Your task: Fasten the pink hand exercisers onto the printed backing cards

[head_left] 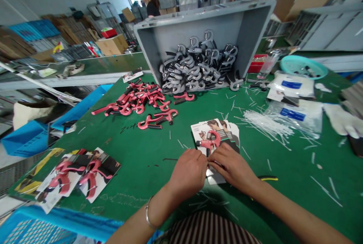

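A red and black hand grip strengthener (213, 140) lies on a printed backing card (198, 127), on top of several more cards. Over the near end of this strengthener my left hand (190, 170) is closed, fingers curled under and mostly hidden. My right hand (231, 164) meets it fingertip to fingertip in a pinch. Whatever sits between the fingertips is too small and covered to make out. Loose white cable ties (266, 126) lie in a heap to the right of the cards.
Red strengtheners (138, 98) are piled at the back left. Carded strengtheners (92, 177) lie front left. A tipped grey crate (252, 32) holds grey strengtheners (195, 70). Plastic bags (295, 113), a glove (344, 121), a turquoise basket (286, 62) and a yellow-handled tool (269, 178) are at right.
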A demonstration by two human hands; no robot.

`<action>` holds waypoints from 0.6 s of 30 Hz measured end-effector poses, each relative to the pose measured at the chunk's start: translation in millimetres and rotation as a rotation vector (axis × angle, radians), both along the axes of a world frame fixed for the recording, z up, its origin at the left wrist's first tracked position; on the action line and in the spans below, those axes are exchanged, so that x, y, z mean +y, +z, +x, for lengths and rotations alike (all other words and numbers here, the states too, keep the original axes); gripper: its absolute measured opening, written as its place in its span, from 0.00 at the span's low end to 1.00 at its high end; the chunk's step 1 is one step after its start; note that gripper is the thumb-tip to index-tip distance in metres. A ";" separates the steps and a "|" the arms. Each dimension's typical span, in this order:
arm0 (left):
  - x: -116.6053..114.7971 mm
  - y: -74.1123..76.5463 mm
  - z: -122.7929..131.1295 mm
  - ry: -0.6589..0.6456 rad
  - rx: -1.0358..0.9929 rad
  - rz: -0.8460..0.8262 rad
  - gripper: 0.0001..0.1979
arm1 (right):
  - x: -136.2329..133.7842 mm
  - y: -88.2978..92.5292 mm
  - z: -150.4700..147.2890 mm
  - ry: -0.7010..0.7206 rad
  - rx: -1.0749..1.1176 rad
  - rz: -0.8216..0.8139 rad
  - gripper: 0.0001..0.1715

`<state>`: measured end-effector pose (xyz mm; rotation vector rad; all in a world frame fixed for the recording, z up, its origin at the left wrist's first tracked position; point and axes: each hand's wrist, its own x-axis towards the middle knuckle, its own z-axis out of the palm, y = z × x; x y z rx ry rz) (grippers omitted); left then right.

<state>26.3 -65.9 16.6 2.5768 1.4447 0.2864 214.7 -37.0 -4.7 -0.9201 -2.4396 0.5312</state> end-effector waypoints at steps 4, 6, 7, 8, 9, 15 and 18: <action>-0.9 4.2 -3.5 0.058 -0.270 -0.116 0.10 | -1.7 -3.9 6.0 -0.029 0.006 -0.026 0.09; -1.8 1.0 -3.4 0.083 -0.394 -0.173 0.09 | -3.4 -5.8 7.4 -0.060 0.025 -0.068 0.07; -2.5 -2.5 -2.6 0.092 -0.442 -0.190 0.07 | -4.2 -6.5 7.1 -0.071 0.039 -0.084 0.06; -3.3 -7.3 -1.5 0.104 -0.478 -0.193 0.04 | -4.9 -7.2 6.2 -0.078 0.058 -0.095 0.05; -4.3 -13.3 -0.4 0.122 -0.500 -0.181 0.04 | -5.4 -7.9 4.8 -0.083 0.080 -0.102 0.05; -11.1 -56.4 -1.2 0.276 -0.472 -0.020 0.14 | -3.3 -16.0 -6.6 -0.119 0.291 -0.162 0.06; -10.7 -63.9 -6.1 0.357 -0.482 -0.004 0.11 | -2.5 -20.7 -7.9 -0.176 0.362 -0.212 0.08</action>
